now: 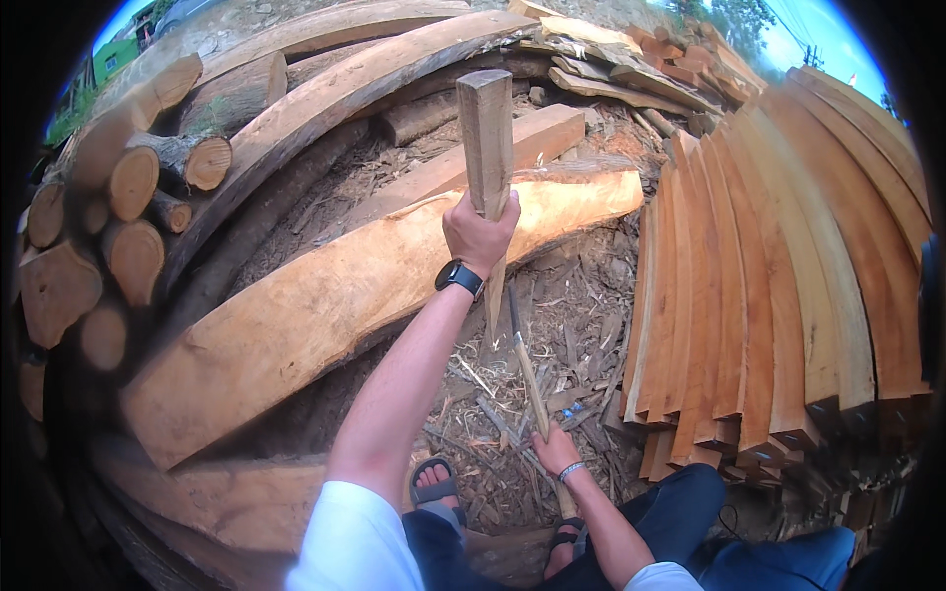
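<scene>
Upright in front of me stands a squared wooden stake point(486, 138), with a flat top and a lower end narrowing to a point near the ground. My left hand point(477, 233), a dark watch on its wrist, is closed around its middle. Below and to the right, my right hand point(556, 450) grips the long wooden handle of a blade-like tool point(533, 392). Its dark, narrow metal end points up and away, close beside the stake's tip. The metal is seen nearly edge-on, so its exact kind is unclear. Behind the stake lies a large pale sawn slab point(325, 295).
Stacked sawn beams point(749, 295) rise on the right. Cut logs point(133, 256) are piled at the left, and long timbers point(345, 89) lie farther back. Wood chips point(493, 433) litter the ground by my sandalled feet. Blue denim point(778, 563) shows at the lower right.
</scene>
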Demonstrator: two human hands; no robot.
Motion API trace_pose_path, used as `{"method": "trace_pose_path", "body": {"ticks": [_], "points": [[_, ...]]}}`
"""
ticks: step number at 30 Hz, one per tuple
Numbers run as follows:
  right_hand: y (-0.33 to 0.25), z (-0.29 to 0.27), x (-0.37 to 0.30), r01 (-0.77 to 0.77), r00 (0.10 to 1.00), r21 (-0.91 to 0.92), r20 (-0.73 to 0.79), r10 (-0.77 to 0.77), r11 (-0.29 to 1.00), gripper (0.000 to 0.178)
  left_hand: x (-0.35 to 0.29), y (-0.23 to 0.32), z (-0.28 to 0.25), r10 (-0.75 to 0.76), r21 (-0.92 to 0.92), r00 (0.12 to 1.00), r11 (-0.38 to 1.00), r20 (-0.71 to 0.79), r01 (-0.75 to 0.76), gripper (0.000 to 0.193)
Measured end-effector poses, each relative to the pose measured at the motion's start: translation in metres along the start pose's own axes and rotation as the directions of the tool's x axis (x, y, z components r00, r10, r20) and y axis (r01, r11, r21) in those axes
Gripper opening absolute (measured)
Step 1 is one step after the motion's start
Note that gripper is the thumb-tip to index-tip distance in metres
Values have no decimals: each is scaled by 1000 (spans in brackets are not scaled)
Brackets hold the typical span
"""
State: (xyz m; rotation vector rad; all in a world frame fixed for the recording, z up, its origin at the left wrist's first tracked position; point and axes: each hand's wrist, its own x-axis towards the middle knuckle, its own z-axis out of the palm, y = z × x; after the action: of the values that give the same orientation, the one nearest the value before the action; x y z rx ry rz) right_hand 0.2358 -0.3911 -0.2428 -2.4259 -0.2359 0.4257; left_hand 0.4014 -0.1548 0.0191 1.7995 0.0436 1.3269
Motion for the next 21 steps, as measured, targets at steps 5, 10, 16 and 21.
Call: {"method": "trace_pose_path", "body": {"ticks": [5, 10, 16, 21], "points": [[2, 0, -5, -65, 998, -51, -25, 63, 997, 36, -13, -4, 12, 22, -37, 999, 999, 25, -21, 27], [-27, -13, -11, -27, 998, 4, -47, 28, 1000, 35, -14, -5, 7, 5, -13, 999, 1000, 52, -5, 27], [44, 54, -15, -33, 987, -217, 147, 66, 976, 39, -10, -6, 11, 6, 14, 1000, 1000, 8, -6, 27], [40, 54, -11, -37, 989, -123, 137, 54, 992, 41, -9, -12, 1, -38, 45, 999, 998, -38, 39, 31]]}}
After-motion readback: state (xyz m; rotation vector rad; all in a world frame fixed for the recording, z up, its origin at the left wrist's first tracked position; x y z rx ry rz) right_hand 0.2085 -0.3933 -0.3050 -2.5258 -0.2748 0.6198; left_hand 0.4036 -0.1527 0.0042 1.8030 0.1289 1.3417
